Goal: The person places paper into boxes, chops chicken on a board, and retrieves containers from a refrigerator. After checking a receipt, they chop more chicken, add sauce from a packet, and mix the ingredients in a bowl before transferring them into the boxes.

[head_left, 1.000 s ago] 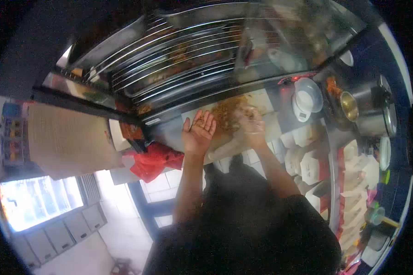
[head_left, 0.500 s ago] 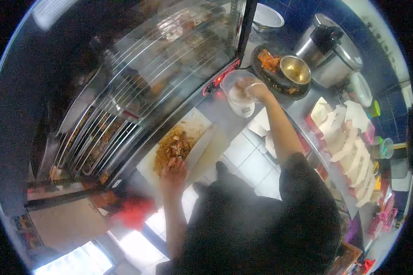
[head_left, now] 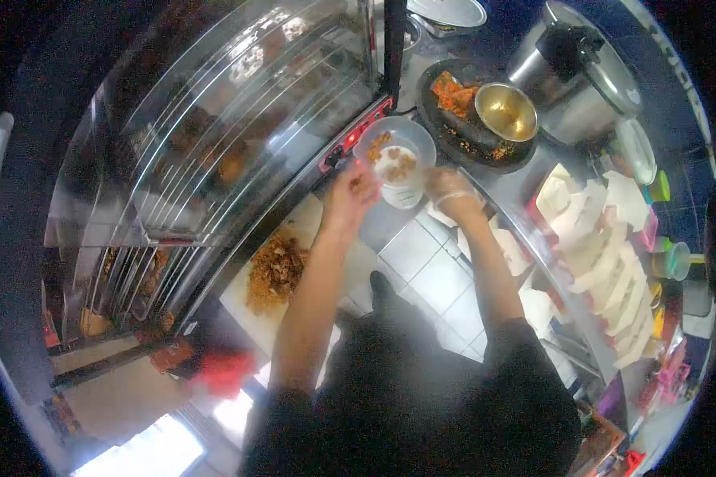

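A clear plastic bowl (head_left: 428, 141) stands on a white kitchen scale (head_left: 402, 197), with small brown food pieces inside. My left hand (head_left: 353, 195) is at the bowl's lower left side, fingers curled in; I cannot tell what they hold. At the bowl's lower right edge is my right hand (head_left: 453, 195), in a thin clear glove, its fingers bent together close to the rim. A heap of chopped brown food (head_left: 277, 274) lies on the white cutting board (head_left: 239, 298), partly hidden by my left forearm.
A glass display cabinet (head_left: 239, 143) with wire racks borders the left. Behind the bowl sits a dark stone mortar (head_left: 461, 139) with orange food and a metal bowl (head_left: 506, 113). Large steel pots (head_left: 569, 87) stand at the back right, open paper boxes (head_left: 605, 262) along the right.
My left hand has moved from the chopped food up to the bowl's left side. My right hand has come out of the bowl to its right edge. Brown pieces now show inside.
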The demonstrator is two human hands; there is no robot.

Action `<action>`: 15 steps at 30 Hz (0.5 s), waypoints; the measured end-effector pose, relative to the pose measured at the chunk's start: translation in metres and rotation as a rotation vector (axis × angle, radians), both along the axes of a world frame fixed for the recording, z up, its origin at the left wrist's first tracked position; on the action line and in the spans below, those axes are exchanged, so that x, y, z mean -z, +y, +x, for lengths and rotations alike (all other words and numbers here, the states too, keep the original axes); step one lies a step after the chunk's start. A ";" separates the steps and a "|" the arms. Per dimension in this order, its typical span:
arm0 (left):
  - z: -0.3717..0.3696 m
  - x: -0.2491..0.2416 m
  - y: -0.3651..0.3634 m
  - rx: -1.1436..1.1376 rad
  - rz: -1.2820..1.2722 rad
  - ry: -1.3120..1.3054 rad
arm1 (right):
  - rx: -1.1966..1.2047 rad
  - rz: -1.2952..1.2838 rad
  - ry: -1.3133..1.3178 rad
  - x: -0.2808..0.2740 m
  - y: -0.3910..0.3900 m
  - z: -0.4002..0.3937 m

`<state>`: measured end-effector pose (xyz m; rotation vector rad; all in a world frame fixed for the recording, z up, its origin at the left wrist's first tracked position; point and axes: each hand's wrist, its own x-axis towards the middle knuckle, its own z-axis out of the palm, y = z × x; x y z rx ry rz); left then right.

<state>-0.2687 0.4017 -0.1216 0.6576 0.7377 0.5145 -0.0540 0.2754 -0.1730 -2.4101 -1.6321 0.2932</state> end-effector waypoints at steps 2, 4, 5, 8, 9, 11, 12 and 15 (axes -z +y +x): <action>0.030 -0.005 0.015 0.033 0.052 0.041 | 0.035 0.004 0.096 -0.035 -0.005 -0.017; 0.041 0.001 0.024 0.084 0.069 0.255 | 0.059 0.003 0.195 -0.043 -0.012 -0.025; 0.036 0.005 0.023 0.079 0.071 0.258 | 0.006 0.090 0.218 -0.035 -0.016 -0.022; -0.012 -0.009 -0.005 0.020 0.250 0.344 | -0.010 0.293 0.236 -0.041 -0.027 -0.024; -0.037 -0.013 -0.020 -0.031 0.264 0.350 | 0.030 0.412 0.228 -0.044 -0.031 -0.029; -0.101 -0.009 -0.043 0.046 0.505 0.532 | 0.075 0.555 0.063 -0.035 -0.035 -0.033; -0.128 -0.009 -0.054 -0.021 0.505 0.555 | 0.154 0.481 0.133 -0.048 -0.035 -0.044; -0.229 -0.016 -0.068 -0.487 0.305 0.431 | 0.038 0.452 0.328 -0.089 -0.015 -0.086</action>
